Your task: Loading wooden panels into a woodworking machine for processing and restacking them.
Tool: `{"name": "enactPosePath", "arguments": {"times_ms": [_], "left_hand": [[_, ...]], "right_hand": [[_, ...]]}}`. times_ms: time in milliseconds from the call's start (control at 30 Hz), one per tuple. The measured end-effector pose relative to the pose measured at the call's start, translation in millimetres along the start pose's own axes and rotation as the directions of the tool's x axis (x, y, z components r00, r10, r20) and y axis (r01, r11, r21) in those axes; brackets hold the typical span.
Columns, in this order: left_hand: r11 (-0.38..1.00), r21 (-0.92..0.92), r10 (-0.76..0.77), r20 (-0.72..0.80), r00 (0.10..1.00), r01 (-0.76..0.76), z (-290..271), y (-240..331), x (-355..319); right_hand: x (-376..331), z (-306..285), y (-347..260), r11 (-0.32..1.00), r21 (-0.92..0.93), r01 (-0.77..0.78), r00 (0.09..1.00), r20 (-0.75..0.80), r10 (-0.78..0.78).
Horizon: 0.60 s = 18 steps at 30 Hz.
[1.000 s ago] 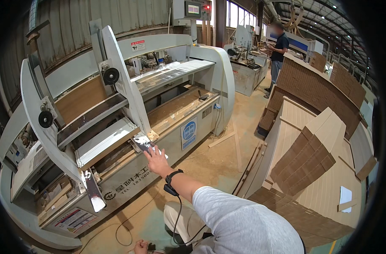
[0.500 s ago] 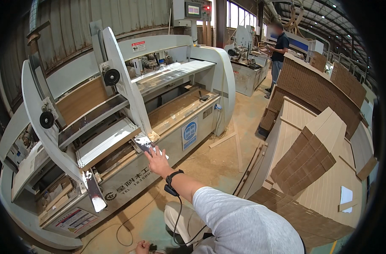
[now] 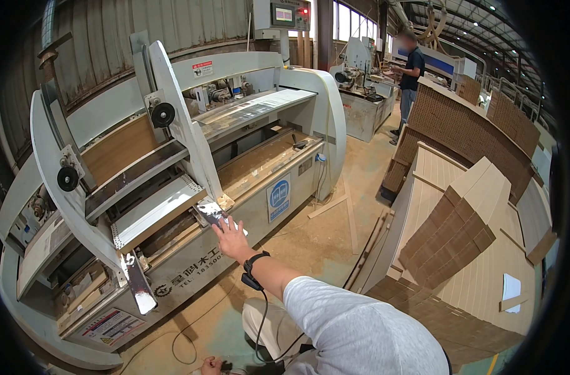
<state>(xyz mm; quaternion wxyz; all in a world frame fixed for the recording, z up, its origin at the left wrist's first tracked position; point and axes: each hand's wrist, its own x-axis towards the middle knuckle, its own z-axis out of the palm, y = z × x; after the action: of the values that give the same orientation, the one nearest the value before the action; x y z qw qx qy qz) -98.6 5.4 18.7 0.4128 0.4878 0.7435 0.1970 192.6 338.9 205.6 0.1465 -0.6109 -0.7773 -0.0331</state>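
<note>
Your right hand (image 3: 232, 236) is stretched out with the fingers spread flat, resting against the shiny metal tip (image 3: 211, 212) at the near end of the machine's white arm (image 3: 182, 134). It isn't pinching anything, just an open palm laid on that polished end piece. There's a black wristband (image 3: 253, 265) on that wrist with a thin black cable (image 3: 260, 325) hanging off it toward the floor.

Your left hand (image 3: 211, 365) is way down at the bottom edge, low near the floor. It looks curled around something small and dark, but I can't tell what, or how tight the grip is.

The thing you're touching belongs to a big white woodworking machine (image 3: 172, 187) that fills the left half of the view. A second white arm (image 3: 66, 194) sits further left, ending in its own shiny tip (image 3: 138, 290). Each arm carries a black roller wheel (image 3: 163, 114). Between the arms there's a perforated white tray (image 3: 153, 209), and a blue sticker (image 3: 277, 197) sits on the front panel just right of your hand.

Off to the right there are stacks of corrugated brown panels (image 3: 450, 234) on pale boards (image 3: 485, 275). The floor (image 3: 310, 237) is covered in sawdust. In the far background another person (image 3: 413, 78) in a dark shirt stands by a second machine (image 3: 363, 94).
</note>
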Motion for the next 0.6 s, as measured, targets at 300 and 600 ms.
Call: {"name": "enactPosePath", "arguments": {"times_ms": [300, 600], "left_hand": [[1.000, 0.028, 0.001, -0.001, 1.000, -0.001, -3.0, 11.0, -2.1], [0.998, 0.057, -0.008, -0.011, 1.000, 0.008, -5.8, 20.5, -6.4]], "right_hand": [[1.0, 1.8, 4.1, 0.999, -0.033, -0.019, 1.000, 0.012, 0.019], [-2.1, -4.2, 2.5, 1.000, 0.014, -0.003, 1.000, 0.012, 0.003]]}}
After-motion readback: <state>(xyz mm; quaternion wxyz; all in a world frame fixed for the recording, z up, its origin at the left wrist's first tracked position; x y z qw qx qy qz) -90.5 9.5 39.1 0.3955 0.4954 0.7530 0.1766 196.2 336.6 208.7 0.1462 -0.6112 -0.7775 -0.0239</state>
